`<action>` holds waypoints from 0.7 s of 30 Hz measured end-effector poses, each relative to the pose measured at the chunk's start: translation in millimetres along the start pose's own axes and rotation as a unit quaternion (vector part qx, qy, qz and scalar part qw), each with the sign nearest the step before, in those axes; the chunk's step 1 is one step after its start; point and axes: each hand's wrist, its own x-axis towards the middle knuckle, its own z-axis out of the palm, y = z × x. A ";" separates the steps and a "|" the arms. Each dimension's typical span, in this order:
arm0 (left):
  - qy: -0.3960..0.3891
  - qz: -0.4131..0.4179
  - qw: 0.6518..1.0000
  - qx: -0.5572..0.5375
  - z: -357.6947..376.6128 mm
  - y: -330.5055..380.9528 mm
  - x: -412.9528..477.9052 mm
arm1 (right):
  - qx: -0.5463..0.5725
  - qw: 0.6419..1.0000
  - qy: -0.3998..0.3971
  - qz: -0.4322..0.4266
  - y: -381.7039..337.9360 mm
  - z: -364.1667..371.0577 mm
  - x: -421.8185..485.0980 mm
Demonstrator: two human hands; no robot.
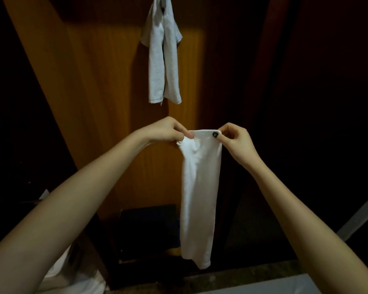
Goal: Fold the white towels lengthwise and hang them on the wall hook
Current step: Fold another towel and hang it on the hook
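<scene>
A white towel, folded into a long narrow strip, hangs straight down in front of me. My left hand pinches its top left corner. My right hand pinches the top right corner, its dark-painted thumbnail on the cloth. Both hands hold the top edge level at chest height. Another white towel hangs draped on the wooden wall panel above, its two ends hanging down side by side. The hook itself is hidden behind that towel at the top edge of the view.
Dark panels flank the lit wooden panel on both sides. A dark box-like object sits low behind the held towel. White fabric lies at the bottom left, and a pale surface edge runs along the bottom right.
</scene>
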 end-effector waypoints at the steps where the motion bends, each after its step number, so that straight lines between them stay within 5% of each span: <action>1: 0.003 -0.013 1.000 -0.020 2.2 0.8 1.5 | -0.014 1.000 -0.003 -0.013 -2.6 3.0 -4.0; 13: 0.094 -0.071 0.971 -0.207 17.8 4.5 2.6 | -0.051 0.992 -0.042 -0.108 -25.6 19.3 -30.0; 18: 0.099 -0.061 0.951 -0.286 21.3 20.3 -2.7 | -0.087 0.991 0.036 -0.097 -31.6 24.7 -22.4; 21: 0.101 -0.053 0.982 -0.152 14.5 25.0 -9.6 | -0.038 0.996 0.046 -0.064 -30.2 19.5 -13.9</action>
